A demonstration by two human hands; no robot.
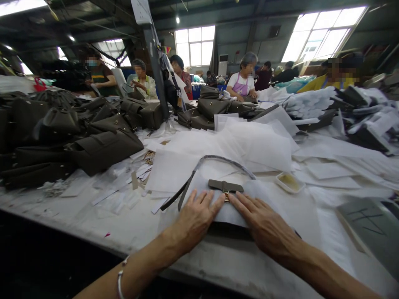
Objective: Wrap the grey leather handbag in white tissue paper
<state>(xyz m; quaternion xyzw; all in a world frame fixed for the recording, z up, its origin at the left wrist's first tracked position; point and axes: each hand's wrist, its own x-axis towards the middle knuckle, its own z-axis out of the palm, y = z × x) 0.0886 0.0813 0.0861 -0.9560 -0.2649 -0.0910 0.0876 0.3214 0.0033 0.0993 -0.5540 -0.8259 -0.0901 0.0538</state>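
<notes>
A handbag lies in front of me, mostly covered by a sheet of white wrapping paper (193,182). Its wrapped handle (215,158) arches toward the far side. Through the paper shows a dark strap tab (226,186) with a small gold-coloured buckle (226,197). My left hand (196,218) lies flat on the paper at the left, fingers stretched out. On the right, my right hand (264,222) rests the same way, fingers long and flat. The fingertips of both meet near the buckle. What lies under the palms is hidden.
Dark handbags (106,149) are heaped at the left, more (215,108) at the back. White paper sheets (249,139) spread across the table (93,220). A small shallow tub (289,182) and a grey marked box (370,224) stand right. Several people work beyond.
</notes>
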